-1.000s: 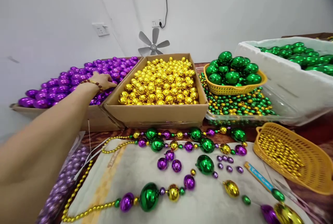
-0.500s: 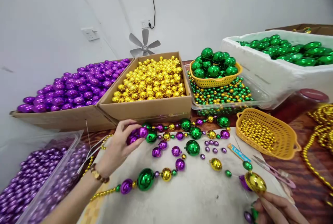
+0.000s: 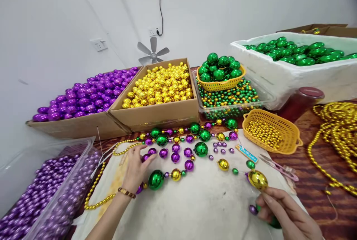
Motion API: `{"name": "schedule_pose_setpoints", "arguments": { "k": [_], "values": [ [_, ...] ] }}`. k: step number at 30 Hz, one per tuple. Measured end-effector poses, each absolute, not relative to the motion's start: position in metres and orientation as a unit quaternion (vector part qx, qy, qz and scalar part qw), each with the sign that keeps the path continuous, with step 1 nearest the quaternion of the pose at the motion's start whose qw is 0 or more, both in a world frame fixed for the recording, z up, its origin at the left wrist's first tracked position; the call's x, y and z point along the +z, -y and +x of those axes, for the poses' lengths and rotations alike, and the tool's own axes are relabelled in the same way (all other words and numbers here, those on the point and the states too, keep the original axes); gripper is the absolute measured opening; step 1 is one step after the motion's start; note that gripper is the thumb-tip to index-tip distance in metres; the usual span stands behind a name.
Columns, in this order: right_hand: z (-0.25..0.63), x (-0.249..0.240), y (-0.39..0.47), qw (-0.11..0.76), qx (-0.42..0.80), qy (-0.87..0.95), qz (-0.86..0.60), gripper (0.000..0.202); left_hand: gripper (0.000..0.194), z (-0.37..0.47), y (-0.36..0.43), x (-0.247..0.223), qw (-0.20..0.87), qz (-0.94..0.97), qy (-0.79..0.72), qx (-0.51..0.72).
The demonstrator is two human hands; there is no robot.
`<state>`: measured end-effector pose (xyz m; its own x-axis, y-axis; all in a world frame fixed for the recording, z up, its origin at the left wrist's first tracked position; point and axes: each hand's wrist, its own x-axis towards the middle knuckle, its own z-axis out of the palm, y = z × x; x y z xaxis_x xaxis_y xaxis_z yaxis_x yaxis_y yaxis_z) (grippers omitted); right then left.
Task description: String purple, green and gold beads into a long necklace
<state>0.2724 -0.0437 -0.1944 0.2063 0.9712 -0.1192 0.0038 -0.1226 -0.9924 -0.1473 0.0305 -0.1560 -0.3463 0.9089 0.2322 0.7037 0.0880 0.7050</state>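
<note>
My left hand (image 3: 134,171), wearing a beaded bracelet, is low over the left of the pale mat (image 3: 195,202). Two shiny purple balls (image 3: 152,151) show between its thumb and fingers. Loose purple balls (image 3: 175,157) lie just right of it. Below the fingertips is a strung row with a large green ball (image 3: 156,179) and a smaller gold ball (image 3: 176,174). My right hand (image 3: 287,206) pinches a large gold bead (image 3: 257,179) at its lower edge; a small purple bead (image 3: 253,209) and partly hidden green ones hang by those fingers.
Boxes of purple balls (image 3: 83,96) and gold balls (image 3: 161,87) stand behind. Right of them are a yellow basket of green balls (image 3: 220,85) and a foam box (image 3: 290,72). Scissors (image 3: 281,169), a basket of gold beads (image 3: 290,136) and gold chains (image 3: 337,132) lie at right.
My left hand has moved right and down over the mat, and one more purple ball lies loose there. My right hand keeps its pinch on the gold bead. The view has shifted slightly.
</note>
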Motion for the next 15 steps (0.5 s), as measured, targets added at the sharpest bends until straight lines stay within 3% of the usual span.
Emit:
{"name": "schedule_pose_setpoints", "arguments": {
  "k": [4,7,11,15],
  "values": [
    [0.267,-0.186,0.045,0.540,0.483,0.402,-0.560,0.024,0.038,-0.106,-0.027,-0.123,0.465,0.313,-0.606,0.564],
    [0.259,-0.179,0.049,0.558,0.512,0.373,-0.536,0.022,0.032,-0.063,-0.034,-0.109,0.646,0.173,-0.475,0.572],
    [0.252,-0.178,0.054,0.548,0.548,0.379,-0.507,0.028,0.019,-0.008,-0.043,-0.109,0.724,0.170,-0.399,0.537],
    [0.251,-0.185,0.056,0.512,0.570,0.413,-0.492,0.036,0.033,0.029,-0.048,-0.114,0.673,0.284,-0.445,0.518]
  ]
}}
